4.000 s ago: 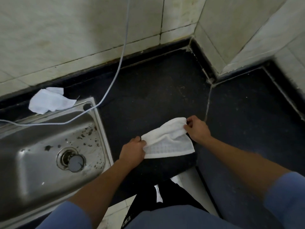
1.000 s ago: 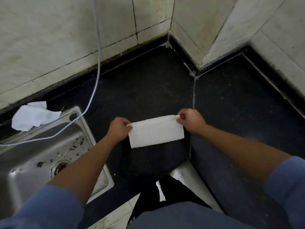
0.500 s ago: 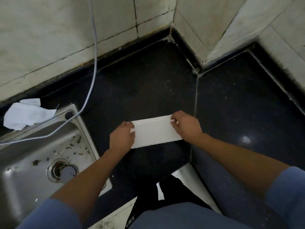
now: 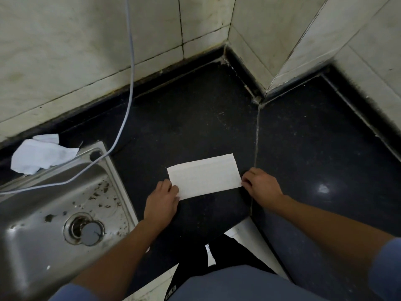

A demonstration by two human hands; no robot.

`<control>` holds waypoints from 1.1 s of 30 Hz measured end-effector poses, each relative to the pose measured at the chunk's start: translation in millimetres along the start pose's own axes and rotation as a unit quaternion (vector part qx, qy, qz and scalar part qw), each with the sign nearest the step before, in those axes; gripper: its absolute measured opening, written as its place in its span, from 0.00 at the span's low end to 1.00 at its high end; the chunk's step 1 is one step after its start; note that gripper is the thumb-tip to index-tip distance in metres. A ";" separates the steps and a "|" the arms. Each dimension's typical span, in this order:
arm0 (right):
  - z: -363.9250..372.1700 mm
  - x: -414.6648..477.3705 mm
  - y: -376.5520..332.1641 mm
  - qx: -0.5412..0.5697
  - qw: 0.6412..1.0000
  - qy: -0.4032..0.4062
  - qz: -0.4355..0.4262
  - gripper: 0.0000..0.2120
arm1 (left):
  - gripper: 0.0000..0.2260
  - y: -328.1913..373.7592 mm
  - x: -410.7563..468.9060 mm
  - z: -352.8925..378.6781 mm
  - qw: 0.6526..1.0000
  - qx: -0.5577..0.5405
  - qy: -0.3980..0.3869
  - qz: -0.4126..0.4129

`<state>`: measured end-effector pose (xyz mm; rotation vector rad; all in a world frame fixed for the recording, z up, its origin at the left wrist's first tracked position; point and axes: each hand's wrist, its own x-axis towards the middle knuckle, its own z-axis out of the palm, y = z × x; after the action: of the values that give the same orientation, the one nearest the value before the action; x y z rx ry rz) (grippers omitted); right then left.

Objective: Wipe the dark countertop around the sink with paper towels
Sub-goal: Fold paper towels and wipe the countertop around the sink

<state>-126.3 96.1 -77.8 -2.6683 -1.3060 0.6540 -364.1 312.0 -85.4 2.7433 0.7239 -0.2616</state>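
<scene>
Near the front edge of the tabletop (image 4: 195,118), between the sink (image 4: 122,187) and the seam (image 4: 257,137), the towel (image 4: 204,177) now lies flat as a folded strip. Four seconds ago both hands held it up, crumpled. One second ago it was stretched between them above the surface, and then it was put down. Since that, the hands have slid to its two near corners.

The left hand (image 4: 161,200) rests with straight fingers (image 4: 173,190) on the near left corner and seems only to press it. The right hand (image 4: 263,186) touches the near right corner with bent fingers; I cannot tell if they pinch the paper or only hold it down.

I judge that the folding is finished and the wiping can begin. The towel is a neat pad, and nearly all the dark surface around it is not yet wiped. Pale specks show toward the back wall and along the seam, so the strokes probably must reach there.

A used towel (image 4: 41,156) lies behind the sink's back edge, and a cable (image 4: 130,83) hangs down the wall and runs over the sink rim. A wide stroke to the left could catch it.
</scene>
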 end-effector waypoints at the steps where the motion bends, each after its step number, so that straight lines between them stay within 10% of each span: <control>1: -3.4 6.2 -6.2 0.020 0.999 0.008 0.023 0.09 | 0.11 -0.7 3.5 -3.4 1.000 0.020 0.010 0.021; 8: -12.4 47.7 -48.6 0.123 0.963 -0.037 0.236 0.17 | 0.28 -9.3 22.3 -17.1 0.990 0.076 -0.115 0.036; 18: -54.0 53.4 -80.0 0.472 0.832 -0.112 0.270 0.05 | 0.25 -16.8 5.8 -27.2 0.999 -0.017 -0.030 -0.028; 33: 22.8 76.1 -187.2 0.249 0.950 -0.160 0.098 0.14 | 0.20 -64.0 -35.5 -33.2 0.990 -0.057 -0.007 -0.128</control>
<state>-231.4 270.1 -73.0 -2.3443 -0.7835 1.2912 -423.5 359.9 -60.3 2.5365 1.0542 -0.2821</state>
